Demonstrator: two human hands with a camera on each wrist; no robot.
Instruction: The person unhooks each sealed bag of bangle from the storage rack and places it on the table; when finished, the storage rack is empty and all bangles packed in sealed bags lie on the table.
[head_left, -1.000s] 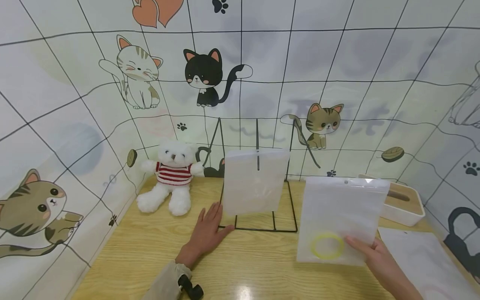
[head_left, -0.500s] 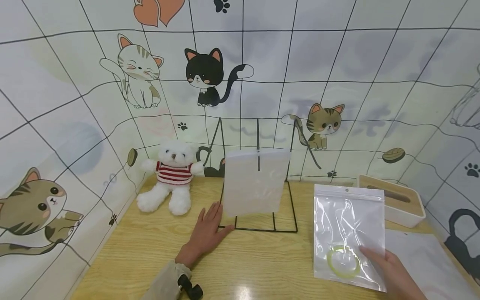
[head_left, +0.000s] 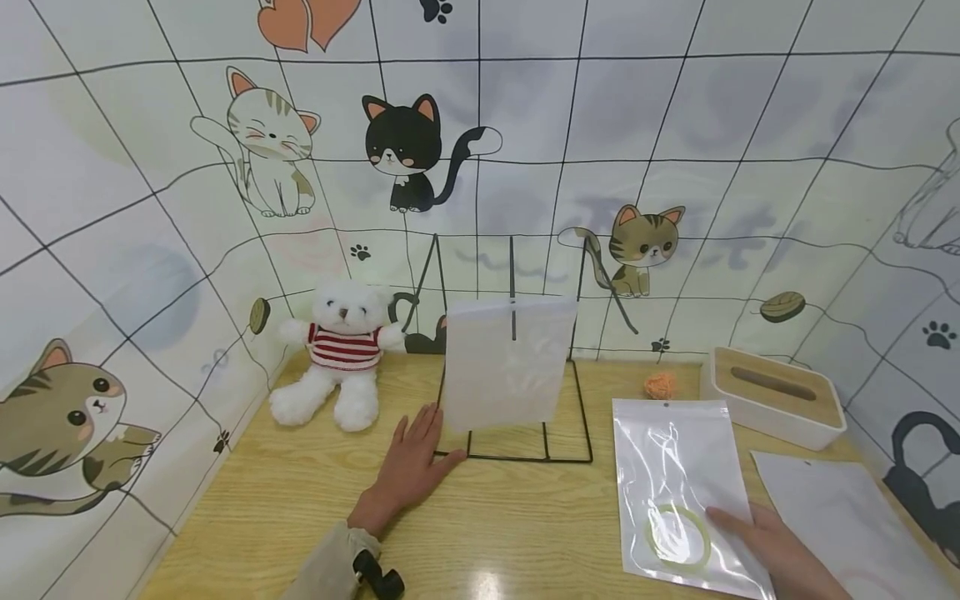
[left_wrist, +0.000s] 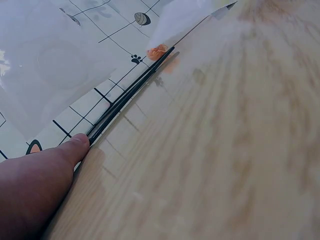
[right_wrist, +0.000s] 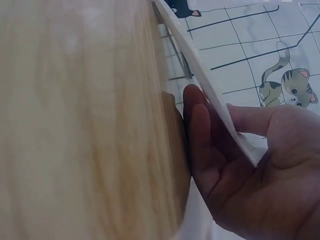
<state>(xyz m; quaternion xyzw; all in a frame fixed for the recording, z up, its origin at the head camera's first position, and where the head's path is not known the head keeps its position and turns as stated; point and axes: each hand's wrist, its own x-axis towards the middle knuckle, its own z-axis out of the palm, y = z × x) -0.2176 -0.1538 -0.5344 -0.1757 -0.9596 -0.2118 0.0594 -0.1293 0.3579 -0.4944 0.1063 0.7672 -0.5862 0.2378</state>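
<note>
My right hand [head_left: 780,542] pinches the right side of a white-and-clear zip bag [head_left: 637,467], thumb in front. A pale yellow-green ring [head_left: 651,546] shows near the bag's bottom. In the right wrist view, the bag [right_wrist: 212,85] runs between thumb and curled fingers, tilted over the table. My left hand [head_left: 408,462] lies flat with fingers spread, its thumb and fingertips touching the base of a black wire stand [head_left: 525,459]. A whitish zip bag [head_left: 506,367] hangs from the stand's middle prong. In the left wrist view, the left thumb [left_wrist: 65,155] touches the wire base [left_wrist: 130,92].
A white teddy bear [head_left: 345,346] in a striped shirt sits at the left. Back right are a white box with a wooden slotted lid [head_left: 772,387] and a small orange crinkled ball [head_left: 660,385]. Another flat bag [head_left: 840,500] lies on the right of the table [head_left: 517,533].
The right hand has lowered the held bag toward the table, first rightward, then slightly back left. The orange ball behind it has come into view. The left hand has stayed put.
</note>
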